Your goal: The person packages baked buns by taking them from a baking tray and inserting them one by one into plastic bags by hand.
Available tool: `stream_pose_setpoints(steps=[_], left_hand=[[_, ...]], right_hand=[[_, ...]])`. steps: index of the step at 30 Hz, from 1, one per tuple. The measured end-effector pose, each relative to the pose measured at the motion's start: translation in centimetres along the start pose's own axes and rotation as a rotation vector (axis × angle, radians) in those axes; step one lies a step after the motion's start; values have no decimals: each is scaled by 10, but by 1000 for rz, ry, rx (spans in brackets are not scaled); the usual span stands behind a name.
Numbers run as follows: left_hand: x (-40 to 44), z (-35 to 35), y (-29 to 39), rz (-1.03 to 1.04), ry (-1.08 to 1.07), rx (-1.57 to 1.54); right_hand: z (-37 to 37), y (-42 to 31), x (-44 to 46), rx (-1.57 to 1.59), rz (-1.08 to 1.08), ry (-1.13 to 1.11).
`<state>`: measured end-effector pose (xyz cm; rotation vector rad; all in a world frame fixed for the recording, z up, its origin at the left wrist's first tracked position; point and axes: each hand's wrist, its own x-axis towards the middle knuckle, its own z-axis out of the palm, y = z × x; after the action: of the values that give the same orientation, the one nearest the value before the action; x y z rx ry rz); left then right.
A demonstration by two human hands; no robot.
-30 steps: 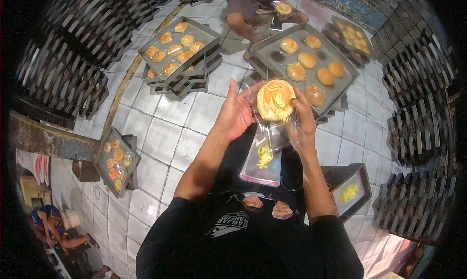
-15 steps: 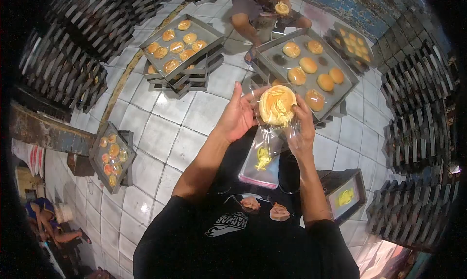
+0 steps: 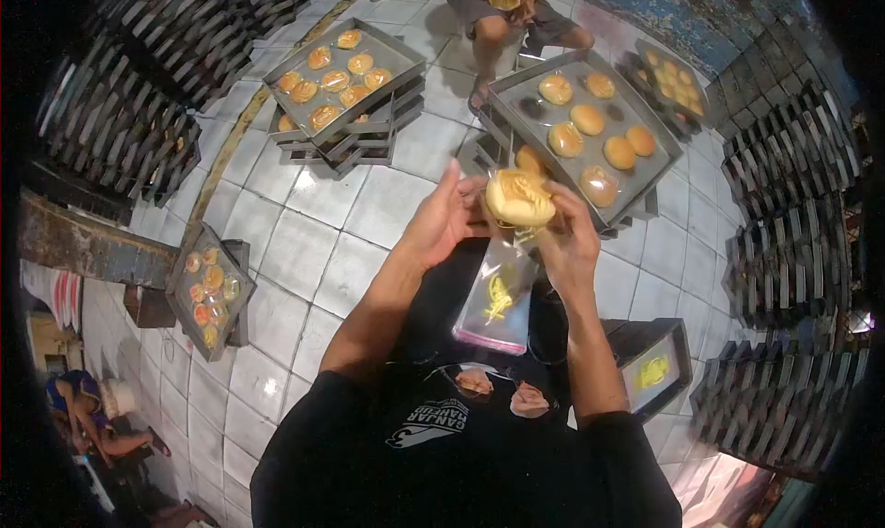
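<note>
A round golden bun (image 3: 521, 198) in a clear printed plastic bag is held in front of my chest. My right hand (image 3: 573, 238) grips it at its right side, fingers closed on the bag. My left hand (image 3: 441, 219) is at the left of the bun, palm turned toward it and thumb raised apart. Its fingertips reach the bun's left edge; whether they touch is hard to see. Below the bun, a stack of clear plastic bags (image 3: 496, 302) with yellow print lies on my lap.
A metal tray (image 3: 636, 192) of buns stands ahead right, and stacked trays (image 3: 406, 63) hold bagged buns ahead left. A smaller tray (image 3: 241, 284) is at left. Another tray (image 3: 684, 362) with bags sits by my right elbow. A seated person (image 3: 516, 17) holds a bun. Tray stacks (image 3: 784, 261) line the walls.
The bagged bun has tipped from facing me to lying flatter, and is slightly lower. My left fingers are less behind it. The seated person's hands and bun have moved left and up.
</note>
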<state>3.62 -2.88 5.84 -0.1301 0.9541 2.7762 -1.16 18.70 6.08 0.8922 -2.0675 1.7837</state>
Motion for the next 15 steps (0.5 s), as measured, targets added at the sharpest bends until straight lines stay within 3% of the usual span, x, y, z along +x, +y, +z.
stream_pose_setpoints(steps=[1,2,3,5,7,15], left_hand=[[-2,2,-5,129,218,334],[-3,3,-9,255,432,670],[-6,-3,-10,247,428,670],[-11,-25,-8,132,262,389],[-8,-34,-19,66,256,402],[14,-29,-28,331,349,615]], right_hand=[[-2,-9,4,-2,3,2],[-6,-21,8,-124,233,-100],[-9,-27,10,-245,464,-203],[1,-2,3,-186,403,-133],[6,15,0,-85,744,-296],[6,9,2,-135,679,-293]])
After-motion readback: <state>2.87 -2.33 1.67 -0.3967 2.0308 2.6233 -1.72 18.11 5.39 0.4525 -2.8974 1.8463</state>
